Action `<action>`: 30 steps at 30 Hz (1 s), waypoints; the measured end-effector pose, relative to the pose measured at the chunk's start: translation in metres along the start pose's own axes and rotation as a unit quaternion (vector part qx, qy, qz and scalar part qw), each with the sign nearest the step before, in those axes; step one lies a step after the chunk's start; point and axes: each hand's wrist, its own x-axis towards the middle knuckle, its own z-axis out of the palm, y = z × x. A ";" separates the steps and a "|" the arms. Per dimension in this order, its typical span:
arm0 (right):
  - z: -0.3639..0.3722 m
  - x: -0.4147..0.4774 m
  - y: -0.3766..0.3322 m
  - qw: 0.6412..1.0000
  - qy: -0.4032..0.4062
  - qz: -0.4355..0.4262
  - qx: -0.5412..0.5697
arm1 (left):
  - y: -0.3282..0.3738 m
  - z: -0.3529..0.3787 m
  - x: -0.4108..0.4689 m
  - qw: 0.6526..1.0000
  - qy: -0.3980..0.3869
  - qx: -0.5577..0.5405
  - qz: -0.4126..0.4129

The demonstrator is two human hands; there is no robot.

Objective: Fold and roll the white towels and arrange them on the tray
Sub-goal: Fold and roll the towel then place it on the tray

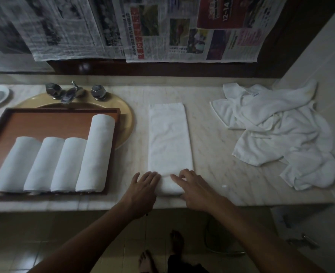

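Your pale marble table [221,174] carries everything. At its right end lies one loose heap of crumpled white towels [281,131]; you cannot count how many are in it. At the left, one brown wooden tray [64,123] sits partly over one round tan sink [127,115] and holds four rolled white towels [95,154] side by side, three short and one longer at the right. Between tray and heap lies one folded white towel [169,134], a long strip running away from you, its near end rolled up. Both your hands rest on that roll: the left hand [141,190] with fingers spread flat, the right hand [194,190] with fingers laid nearly straight over it.
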 end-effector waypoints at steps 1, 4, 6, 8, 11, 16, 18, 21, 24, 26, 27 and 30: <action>0.001 -0.005 -0.001 1.000 -0.010 0.007 0.019 | 0.001 0.002 -0.007 1.000 -0.001 -0.008 0.007; 0.001 -0.017 -0.003 0.996 -0.031 0.031 0.084 | 0.001 0.009 -0.024 0.999 0.016 -0.032 0.036; -0.001 -0.023 -0.003 0.988 -0.023 0.055 0.141 | 0.000 0.010 -0.030 0.997 0.035 -0.055 0.049; -0.004 -0.027 -0.002 0.980 -0.010 0.082 0.181 | 0.001 0.005 -0.031 0.994 0.047 -0.094 0.040; -0.007 -0.027 -0.003 0.979 0.010 0.101 0.178 | 0.000 -0.001 -0.028 0.991 0.052 -0.117 0.024; 0.006 -0.032 -0.022 0.985 0.143 0.079 0.061 | -0.005 -0.008 -0.013 0.994 0.034 -0.099 0.008; 0.021 -0.036 -0.035 0.979 0.191 0.065 0.013 | -0.008 -0.011 -0.005 0.994 0.018 -0.109 -0.007; 0.037 -0.037 -0.044 0.980 0.189 0.056 -0.027 | -0.012 -0.017 0.006 0.986 -0.025 -0.157 -0.045; 0.038 -0.030 -0.038 0.985 0.151 0.068 -0.044 | -0.006 -0.023 0.007 0.983 0.001 -0.169 -0.071; 0.036 -0.022 -0.033 0.988 0.129 0.068 -0.051 | 0.008 -0.022 0.003 0.989 0.047 -0.126 -0.063; 0.034 -0.017 -0.029 0.989 0.119 0.066 -0.055 | 0.015 -0.020 0.001 0.992 0.063 -0.094 -0.052; 0.025 -0.002 -0.019 0.992 0.088 0.063 -0.071 | 0.027 -0.003 0.001 0.997 0.074 -0.015 -0.028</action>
